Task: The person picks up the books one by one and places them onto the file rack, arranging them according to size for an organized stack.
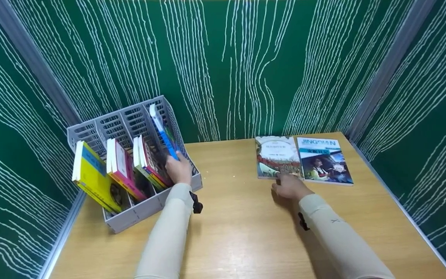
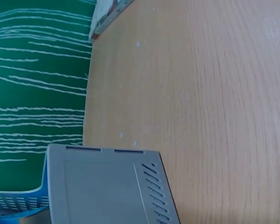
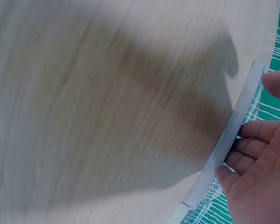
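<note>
My left hand grips the lower end of a blue-spined book, which leans in the rightmost compartment of a grey file organizer. The left wrist view shows the organizer's outer side wall but no hand. On the right, my right hand touches the near edge of a book with a red flower field cover, lying flat. In the right wrist view, its bent fingers meet the pale book edge, while the thumb stands apart from them.
A second flat book, marked JINGDIAN, lies right of the flower one. The organizer's other compartments hold a yellow book, pink-spined books and several thin books. Green white-streaked panels enclose the wooden table.
</note>
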Demonstrator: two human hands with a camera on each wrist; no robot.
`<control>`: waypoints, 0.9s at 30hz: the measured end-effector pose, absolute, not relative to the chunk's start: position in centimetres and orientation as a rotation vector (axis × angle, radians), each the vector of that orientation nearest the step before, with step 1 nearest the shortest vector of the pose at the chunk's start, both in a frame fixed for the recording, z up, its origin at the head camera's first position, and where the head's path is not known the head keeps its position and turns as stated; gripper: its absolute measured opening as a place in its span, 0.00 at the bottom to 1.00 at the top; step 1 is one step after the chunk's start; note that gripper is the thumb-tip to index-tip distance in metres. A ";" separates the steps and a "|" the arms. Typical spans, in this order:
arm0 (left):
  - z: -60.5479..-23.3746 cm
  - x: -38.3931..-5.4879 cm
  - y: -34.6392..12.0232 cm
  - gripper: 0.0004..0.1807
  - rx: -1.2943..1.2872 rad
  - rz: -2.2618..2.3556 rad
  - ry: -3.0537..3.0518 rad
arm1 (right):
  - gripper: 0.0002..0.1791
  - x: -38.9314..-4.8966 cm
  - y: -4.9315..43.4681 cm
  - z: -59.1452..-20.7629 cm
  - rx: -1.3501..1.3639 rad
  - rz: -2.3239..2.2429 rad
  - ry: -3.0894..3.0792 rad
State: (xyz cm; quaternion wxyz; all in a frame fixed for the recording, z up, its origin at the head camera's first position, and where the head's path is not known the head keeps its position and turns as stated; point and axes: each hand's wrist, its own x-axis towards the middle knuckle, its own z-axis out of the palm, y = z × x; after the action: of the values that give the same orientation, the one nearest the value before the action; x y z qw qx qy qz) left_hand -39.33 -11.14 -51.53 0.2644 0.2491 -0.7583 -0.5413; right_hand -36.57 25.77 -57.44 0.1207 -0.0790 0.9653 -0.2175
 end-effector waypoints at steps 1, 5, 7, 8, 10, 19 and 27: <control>-51.7 -39.4 -11.3 0.20 0.664 -1.463 -2.051 | 0.38 -36.5 25.7 -57.5 -0.238 -0.632 2.825; -52.4 -39.6 -11.8 0.20 0.620 -1.498 -2.079 | 0.36 -36.4 25.7 -57.5 -0.285 -0.619 2.858; -52.9 -39.7 -12.0 0.20 0.590 -1.521 -2.111 | 0.36 -36.3 25.7 -57.6 -0.285 -0.626 2.859; -53.2 -39.9 -12.1 0.20 0.569 -1.531 -2.135 | 0.35 -36.3 25.8 -57.6 -0.281 -0.632 2.859; -54.1 -40.6 -12.4 0.22 0.526 -1.528 -2.200 | 0.35 -36.3 25.9 -57.6 -0.273 -0.639 2.860; -53.0 -41.0 -13.4 0.25 0.582 -1.434 -2.497 | 0.35 -36.0 25.7 -57.9 -0.264 -0.605 2.878; -47.8 -39.1 -15.6 0.21 0.618 -1.248 -2.711 | 0.33 -35.9 25.9 -57.9 -0.267 -0.570 2.906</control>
State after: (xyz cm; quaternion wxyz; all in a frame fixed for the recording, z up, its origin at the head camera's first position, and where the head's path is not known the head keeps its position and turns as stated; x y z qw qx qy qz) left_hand -39.15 -15.56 -47.80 0.0468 0.2026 -0.8886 -0.4089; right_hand -35.85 25.90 -57.90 0.0842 -0.0894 0.9739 -0.1909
